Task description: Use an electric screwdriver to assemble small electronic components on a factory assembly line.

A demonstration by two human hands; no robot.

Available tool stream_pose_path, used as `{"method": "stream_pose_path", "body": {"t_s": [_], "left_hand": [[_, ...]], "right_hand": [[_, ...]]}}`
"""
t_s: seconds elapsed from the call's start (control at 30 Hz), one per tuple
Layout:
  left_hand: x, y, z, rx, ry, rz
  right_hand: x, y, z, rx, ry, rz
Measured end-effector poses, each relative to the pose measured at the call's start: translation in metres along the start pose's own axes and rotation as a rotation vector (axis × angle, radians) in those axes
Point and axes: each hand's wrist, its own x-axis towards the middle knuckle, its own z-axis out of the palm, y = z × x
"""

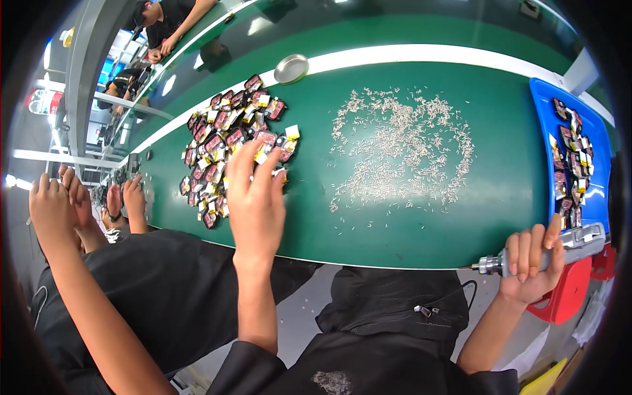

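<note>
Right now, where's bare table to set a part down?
Two patches of green table: between the pile of dark parts and the scattered silvery pins, and between those pins and the blue tray. Crowded: the pile, with the left hand at it; the pin-strewn middle; the tray, already holding parts.

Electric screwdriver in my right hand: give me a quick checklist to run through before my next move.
1. Right hand wrapped around the gray electric screwdriver: ok.
2. Screwdriver tip apart from the small metal pieces: ok, it's by the table's near edge.
3. Small metal pieces gathered in a container: not ok, strewn loose on the green table.
4. Left hand over the pile of dark parts: ok.
5. Left fingers gripping a part: cannot tell.
6. Blue tray at the right holding parts: ok.
</note>
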Motion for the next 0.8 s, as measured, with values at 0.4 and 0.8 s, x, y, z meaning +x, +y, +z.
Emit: {"method": "stream_pose_path", "body": {"t_s": [0.4, 0.8], "left_hand": [[0.080, 0.013, 0.061, -0.151, -0.131, 0.245], [0.070, 0.035, 0.054, -0.184, -0.101, 0.247]], "right_hand": [[-0.006, 0.008, -0.001, 0.040, 0.126, 0.023], [-0.012, 0.001, -0.003, 0.059, 0.101, 0.046]]}}
